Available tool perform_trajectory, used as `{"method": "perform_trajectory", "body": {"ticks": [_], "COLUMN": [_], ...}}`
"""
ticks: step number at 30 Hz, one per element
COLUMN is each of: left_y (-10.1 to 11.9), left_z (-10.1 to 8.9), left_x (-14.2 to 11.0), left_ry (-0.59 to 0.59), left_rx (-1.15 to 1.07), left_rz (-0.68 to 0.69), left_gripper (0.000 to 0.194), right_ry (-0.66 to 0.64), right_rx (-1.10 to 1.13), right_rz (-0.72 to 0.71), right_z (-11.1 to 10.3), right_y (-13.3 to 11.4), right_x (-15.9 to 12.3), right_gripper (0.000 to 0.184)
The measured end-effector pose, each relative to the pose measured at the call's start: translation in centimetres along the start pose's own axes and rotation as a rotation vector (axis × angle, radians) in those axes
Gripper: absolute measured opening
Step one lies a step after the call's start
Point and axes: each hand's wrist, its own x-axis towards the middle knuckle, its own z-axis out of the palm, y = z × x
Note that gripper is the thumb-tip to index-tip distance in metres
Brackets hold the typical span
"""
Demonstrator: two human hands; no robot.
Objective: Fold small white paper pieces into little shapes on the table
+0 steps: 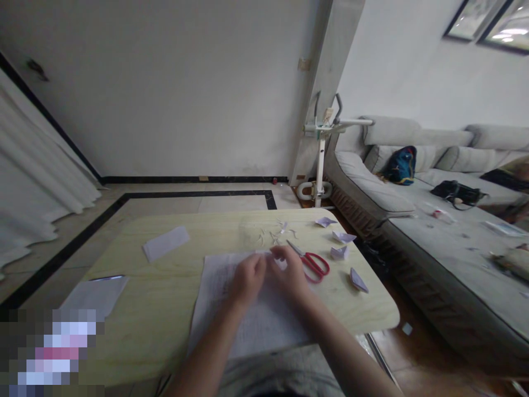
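My left hand (249,277) and my right hand (290,271) meet close together above a large printed sheet (264,331), with the fingers of both curled in. Between them shows a small piece of white paper (282,264), pinched by the fingertips and mostly hidden. Red-handled scissors (316,267) lie partly spread just right of my right hand. Thin paper scraps (275,236) are scattered beyond my hands. Along the table's right side rest several folded paper boats (343,237), one of them a boat (359,280) nearest me.
At the left of the wooden table (165,309) lie a stack of paper strips (166,243) and white sheets (93,295) with a pen (106,278). A grey sofa (450,259) with bags stands to the right. Exercise equipment (320,165) is behind the table.
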Motion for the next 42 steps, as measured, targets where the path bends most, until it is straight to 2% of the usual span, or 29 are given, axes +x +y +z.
{"method": "perform_trajectory", "body": {"ticks": [3,11,17,24,42], "left_y": [0.06,-0.02,-0.48,-0.24,-0.46], "left_z": [-0.03,0.0,-0.22,-0.28,-0.24], "left_x": [0.12,0.19,0.17,0.4,0.48], "left_ry": [0.016,0.036,0.052,0.084,0.06], "left_rx": [-0.008,-0.017,0.034,-0.018,-0.043], "left_rz": [0.015,-0.032,0.0,-0.04,-0.031], "left_gripper": [0.032,0.021,0.03,0.025,0.024], "right_ry": [-0.021,-0.051,-0.088,-0.095,-0.099], "right_rx": [0.082,0.063,0.037,0.074,0.085], "right_rz": [0.068,0.018,-0.079,-0.077,-0.066], "right_z": [0.01,-0.09,-0.32,-0.38,-0.63], "right_y": [0.06,-0.16,-0.36,-0.19,-0.24], "right_x": [0.16,0.13,-0.08,-0.16,-0.01], "right_gripper": [0.007,0.006,0.018,0.025,0.023]}}
